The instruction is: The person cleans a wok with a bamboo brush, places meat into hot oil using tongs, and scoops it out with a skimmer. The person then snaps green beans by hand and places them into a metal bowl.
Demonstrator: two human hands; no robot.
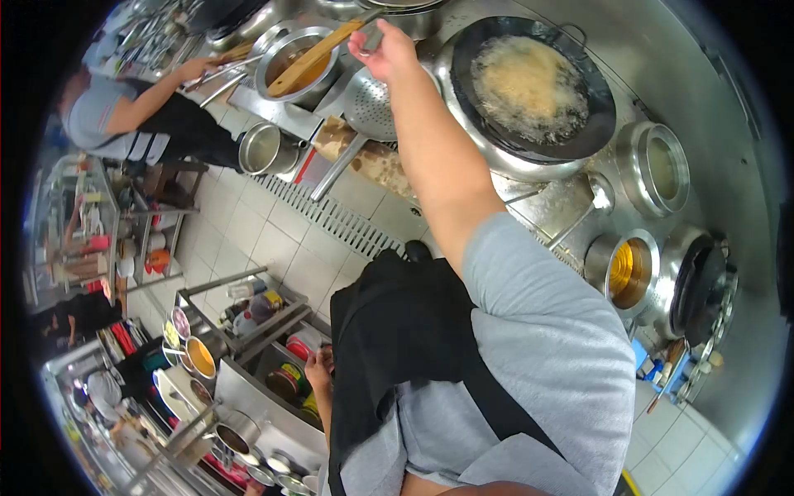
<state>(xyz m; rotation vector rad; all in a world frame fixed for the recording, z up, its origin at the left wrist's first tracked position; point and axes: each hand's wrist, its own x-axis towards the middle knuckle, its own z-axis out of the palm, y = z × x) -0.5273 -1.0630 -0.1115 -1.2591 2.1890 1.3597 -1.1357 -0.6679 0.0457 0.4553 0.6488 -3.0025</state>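
My right hand reaches out with its palm turned up and its fingers loosely apart, nothing visible in it. Close by, a wooden paddle lies across a metal pot of brownish liquid. Below the hand is a perforated metal strainer with a long handle. Pale food foams and bubbles in oil in a black wok to the right. My left hand is low beside my black apron; its fingers are partly hidden, and I cannot make out whether they hold anything.
Another person at the upper left has a hand on utensils. A small pot sits at the counter edge. A pot of yellow oil and a lidded steel pot stand right. Shelves with containers are lower left.
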